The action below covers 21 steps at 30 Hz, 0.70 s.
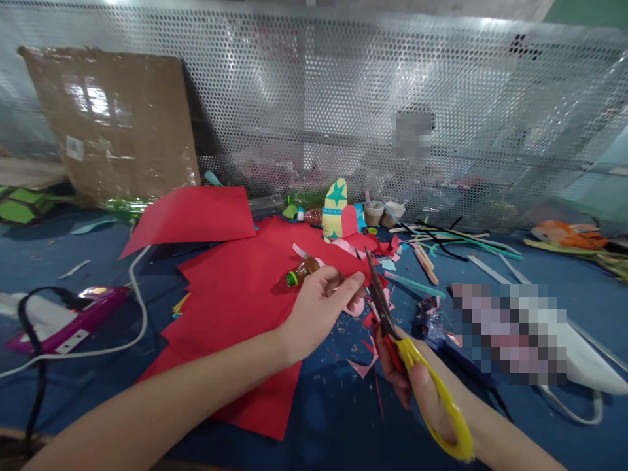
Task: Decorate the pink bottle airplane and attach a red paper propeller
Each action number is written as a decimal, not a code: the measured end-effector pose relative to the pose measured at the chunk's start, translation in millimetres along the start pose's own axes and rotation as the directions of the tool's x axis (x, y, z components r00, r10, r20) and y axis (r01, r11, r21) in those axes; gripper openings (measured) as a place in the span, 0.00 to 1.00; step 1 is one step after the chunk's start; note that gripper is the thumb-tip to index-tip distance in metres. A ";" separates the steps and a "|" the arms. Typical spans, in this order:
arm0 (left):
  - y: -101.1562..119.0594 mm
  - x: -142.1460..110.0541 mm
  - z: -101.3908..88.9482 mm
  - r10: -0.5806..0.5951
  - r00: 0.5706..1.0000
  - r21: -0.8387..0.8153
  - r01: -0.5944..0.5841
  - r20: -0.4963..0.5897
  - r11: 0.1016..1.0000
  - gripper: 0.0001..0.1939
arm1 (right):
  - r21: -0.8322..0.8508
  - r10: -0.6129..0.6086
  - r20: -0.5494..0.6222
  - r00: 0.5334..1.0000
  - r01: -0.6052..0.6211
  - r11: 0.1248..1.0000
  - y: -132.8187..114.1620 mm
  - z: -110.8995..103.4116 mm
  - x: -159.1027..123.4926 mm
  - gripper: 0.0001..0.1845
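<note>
My left hand (pixel 318 307) pinches the edge of a large sheet of red paper (pixel 235 294) that lies on the blue table. My right hand (pixel 417 379) grips yellow-and-red-handled scissors (pixel 392 327), whose dark blades point up into the red paper's edge just right of my left fingers. Red and pink paper scraps (pixel 366 363) lie below the blades. A small brown bottle with a green cap (pixel 301 270) rests on the red sheet beside my left hand.
A second red sheet (pixel 196 214) lies behind. A purple glue gun (pixel 69 320) with cables sits at left. A yellow paper rocket (pixel 336 209), small cups, sticks and straws (pixel 441 245) lie at the back. Cardboard (pixel 112 124) leans on the perforated metal wall.
</note>
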<state>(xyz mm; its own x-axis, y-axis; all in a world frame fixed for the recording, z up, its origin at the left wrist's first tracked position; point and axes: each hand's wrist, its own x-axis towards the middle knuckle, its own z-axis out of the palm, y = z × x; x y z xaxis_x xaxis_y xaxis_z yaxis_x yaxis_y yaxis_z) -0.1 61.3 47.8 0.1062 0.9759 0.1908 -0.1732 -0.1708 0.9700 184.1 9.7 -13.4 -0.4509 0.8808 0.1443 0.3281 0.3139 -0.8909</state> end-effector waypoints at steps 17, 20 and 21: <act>1.3 1.7 -1.8 -0.013 1.000 -0.013 0.013 0.009 1.000 0.17 | 0.002 -0.036 0.035 0.999 0.036 0.999 -22.5 -3.8 4.9 0.31; 1.1 1.8 -2.3 -0.007 1.000 -0.016 0.007 0.013 1.000 0.17 | 0.000 -0.035 0.036 0.999 0.035 0.999 -24.7 -3.7 6.0 0.31; 1.1 1.7 -2.4 -0.005 1.000 -0.017 0.005 0.014 1.000 0.17 | 0.005 -0.035 0.035 0.999 0.034 0.999 -24.6 -3.4 6.1 0.32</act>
<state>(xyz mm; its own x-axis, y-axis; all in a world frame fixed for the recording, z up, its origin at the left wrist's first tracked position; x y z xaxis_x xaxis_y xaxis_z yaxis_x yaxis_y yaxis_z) -2.5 63.1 48.8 0.1209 0.9746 0.1884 -0.1892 -0.1636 0.9682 176.1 8.5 10.9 -0.4908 0.8565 0.1599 0.3085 0.3424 -0.8874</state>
